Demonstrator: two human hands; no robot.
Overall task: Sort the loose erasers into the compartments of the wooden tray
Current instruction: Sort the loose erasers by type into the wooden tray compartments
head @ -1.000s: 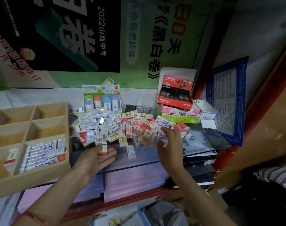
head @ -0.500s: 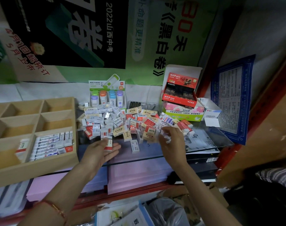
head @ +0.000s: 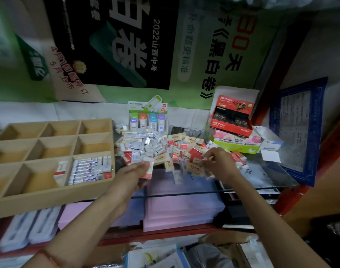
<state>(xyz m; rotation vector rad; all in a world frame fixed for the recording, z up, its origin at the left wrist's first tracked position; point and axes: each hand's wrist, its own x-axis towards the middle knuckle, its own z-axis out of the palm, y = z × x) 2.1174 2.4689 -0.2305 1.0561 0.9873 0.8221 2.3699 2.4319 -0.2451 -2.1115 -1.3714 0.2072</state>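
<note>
Nearest the camera, 2 bare forearms reached forward over the desk edge. The left wrist carried 1 red bracelet [head: 47, 256]. Pink boxes [head: 184, 206] lay beneath the glass desk [head: 262, 176].

The wooden tray [head: 49, 198] sat at the left on the desk and showed 9 compartments in 3 rows of 3. The near right compartment held a row of long white-and-blue erasers [head: 84, 171], roughly 7, as blur barred an exact count. Several shorter pieces stood on end at their right. The near middle compartment held 1 red-and-white piece [head: 61, 169] leaning against its right wall.

The left hand [head: 133, 176] lay just right of the tray. Its fingers [head: 144, 165] were curled round 1 red-and-white eraser [head: 148, 170], which projected past the fingertips toward the pile. The right hand [head: 222, 164] was at the pile's near edge, its fingers [head: 207, 158] drawn together and pinching 1 cream-labelled eraser [head: 196, 165]. Blur left the exact grip unclear.

The pile of loose erasers [head: 155, 146] lay on the glass between and beyond the 2 hands, too many and too overlapped to count.

Behind the pile stood 1 display card [head: 147, 109] holding 4 capped items, green, orange, blue and purple. To the right, 1 red display box [head: 231, 122] rested on 1 pink-and-green box [head: 236, 143], with 1 white-and-blue box [head: 269, 142] beside it. Farther right, 1 blue-bordered sheet [head: 296, 132] leaned. Posters [head: 111, 45] covered the back wall.
</note>
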